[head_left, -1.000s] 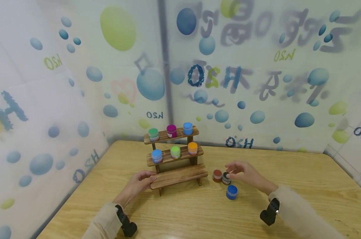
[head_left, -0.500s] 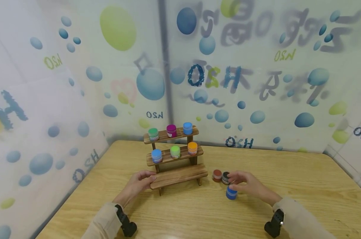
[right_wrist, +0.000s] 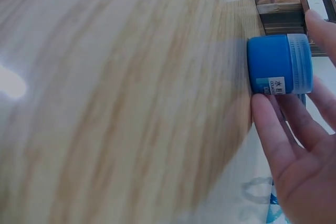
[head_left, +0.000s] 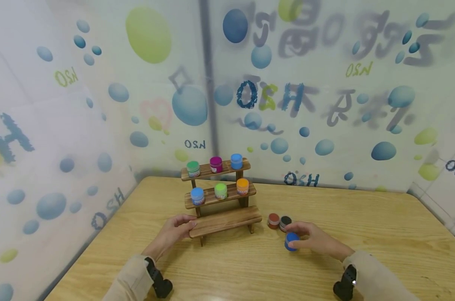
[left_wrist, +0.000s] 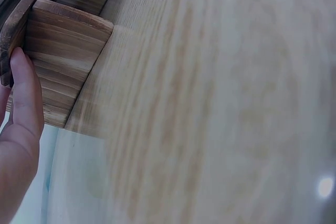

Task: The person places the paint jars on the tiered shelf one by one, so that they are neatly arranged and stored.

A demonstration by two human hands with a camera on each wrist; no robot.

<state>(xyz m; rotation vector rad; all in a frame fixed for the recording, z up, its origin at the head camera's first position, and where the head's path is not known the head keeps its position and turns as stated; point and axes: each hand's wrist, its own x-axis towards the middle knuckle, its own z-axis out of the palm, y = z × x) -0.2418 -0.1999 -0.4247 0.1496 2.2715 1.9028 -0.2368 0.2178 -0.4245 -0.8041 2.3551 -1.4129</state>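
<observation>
A three-step wooden display stand (head_left: 225,221) stands left of centre. My left hand (head_left: 175,229) grips the left end of its lowest board, thumb in front; in the left wrist view that hand (left_wrist: 23,108) is at the board's end. On the table to the right is a dark blue paint jar (head_left: 290,241), upright. My right hand (head_left: 312,240) surrounds it loosely from the right, thumb in front and fingers behind. In the right wrist view, fingers lie alongside the blue jar (right_wrist: 275,66), while the thumb looks apart from it. A black-lidded jar (head_left: 285,223) and a red-brown jar (head_left: 273,221) stand just behind.
The stand's top board carries green (head_left: 193,169), magenta (head_left: 216,165) and blue (head_left: 236,161) jars. Its middle board carries light blue (head_left: 198,196), lime (head_left: 221,191) and orange (head_left: 243,187) jars. A patterned curtain (head_left: 325,104) hangs behind the wooden table (head_left: 363,225).
My right hand has moved from the black-lidded jar toward the front, down to the dark blue jar. The left hand keeps its hold on the stand.
</observation>
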